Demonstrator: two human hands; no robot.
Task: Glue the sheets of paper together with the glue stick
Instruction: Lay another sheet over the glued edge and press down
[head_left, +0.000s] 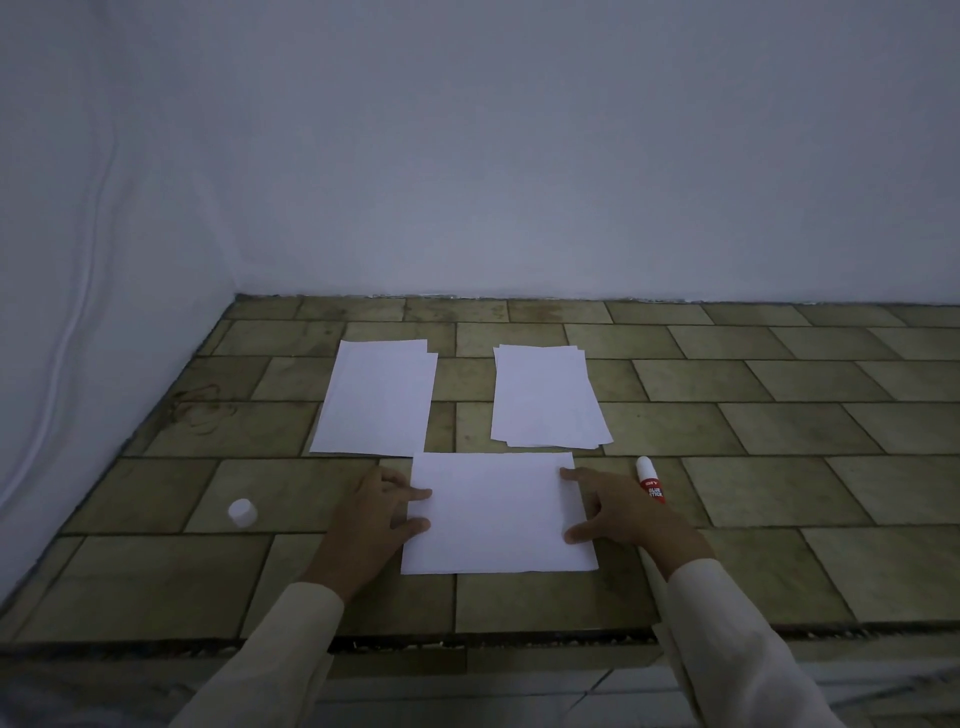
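Observation:
A white sheet of paper (496, 512) lies flat on the tiled surface in front of me. My left hand (376, 512) rests on its left edge, fingertips and thumb on the paper. My right hand (618, 512) rests on its right edge the same way. A red and white glue stick (650, 480) lies uncapped just right of my right hand, apart from it. Its white cap (242, 513) stands to the left of my left hand. Two small stacks of white sheets lie farther back, one on the left (376, 397) and one on the right (545, 397).
The tiled surface (779, 441) meets a white wall (519, 156) at the back and a white wall on the left. Its front edge (493, 636) runs below my forearms. A dark ring stain (200, 408) marks the tiles at the left.

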